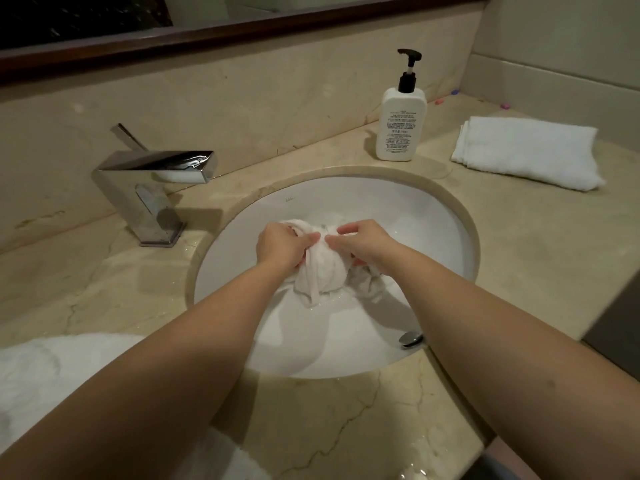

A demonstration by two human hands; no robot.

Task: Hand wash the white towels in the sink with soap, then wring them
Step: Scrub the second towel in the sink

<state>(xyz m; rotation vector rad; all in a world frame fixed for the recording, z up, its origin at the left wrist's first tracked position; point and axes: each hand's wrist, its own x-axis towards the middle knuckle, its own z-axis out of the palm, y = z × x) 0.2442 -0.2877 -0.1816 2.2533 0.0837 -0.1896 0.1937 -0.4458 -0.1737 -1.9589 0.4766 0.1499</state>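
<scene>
We work at the marble bench (519, 244), which carries an oval white sink (433, 216) set into its middle. A chrome faucet (156, 181) stands at the sink's far-left rim; no water runs from it. A bulky white towel (62, 382) lies at the bench's near-left edge, and a folded towel (526, 152) rests near the far-right corner, apparently dry and awaiting its turn. A soap pump bottle (401, 124) stands just beside it, within reach behind the sink's far rim. Over the basin we hold the wet towel (322, 268) bunched and lifted, so that drips fall into the sink. The left hand (285, 245) clenches one side of the bundle; the right hand (360, 242) grips the other. We judge this paired grip suits scrubbing or wringing.
</scene>
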